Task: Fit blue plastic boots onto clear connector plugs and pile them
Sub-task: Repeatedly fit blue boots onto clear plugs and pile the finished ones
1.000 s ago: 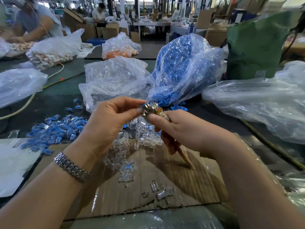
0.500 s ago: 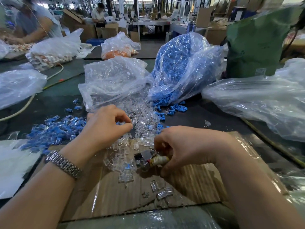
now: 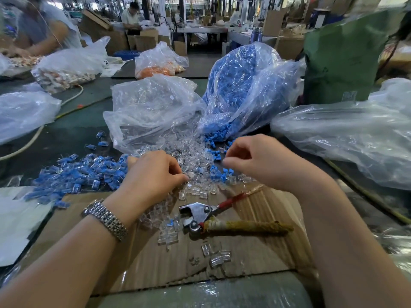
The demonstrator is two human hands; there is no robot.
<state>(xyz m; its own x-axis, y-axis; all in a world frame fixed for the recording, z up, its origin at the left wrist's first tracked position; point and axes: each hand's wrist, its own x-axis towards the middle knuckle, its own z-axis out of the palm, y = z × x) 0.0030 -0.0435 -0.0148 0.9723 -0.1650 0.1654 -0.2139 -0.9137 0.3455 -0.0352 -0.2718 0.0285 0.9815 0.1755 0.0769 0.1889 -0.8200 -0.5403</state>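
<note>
Loose clear connector plugs [image 3: 191, 152] spill from a clear bag [image 3: 151, 107] onto the table. Loose blue boots [image 3: 219, 173] lie beside them, below a bag full of blue boots [image 3: 244, 85]. A pile of plugs fitted with blue boots [image 3: 77, 172] sits at the left. My left hand [image 3: 153, 174] has curled fingers, and its fingertips pinch a clear plug at the edge of the clear pile. My right hand [image 3: 255, 161] hovers just above the blue boots, fingers loosely curled, nothing visible in it.
Red-handled pliers [image 3: 200, 214] lie on the cardboard sheet [image 3: 244, 258] between my forearms. A big clear bag [image 3: 344, 134] fills the right side, with a green sack [image 3: 340, 56] behind it. A cable [image 3: 33, 138] crosses the left. Another person [image 3: 40, 30] works at far left.
My right hand lowered the pliers, laid them on the cardboard and let go, then moved up to the blue boots. My left hand dropped down to the clear plugs.
</note>
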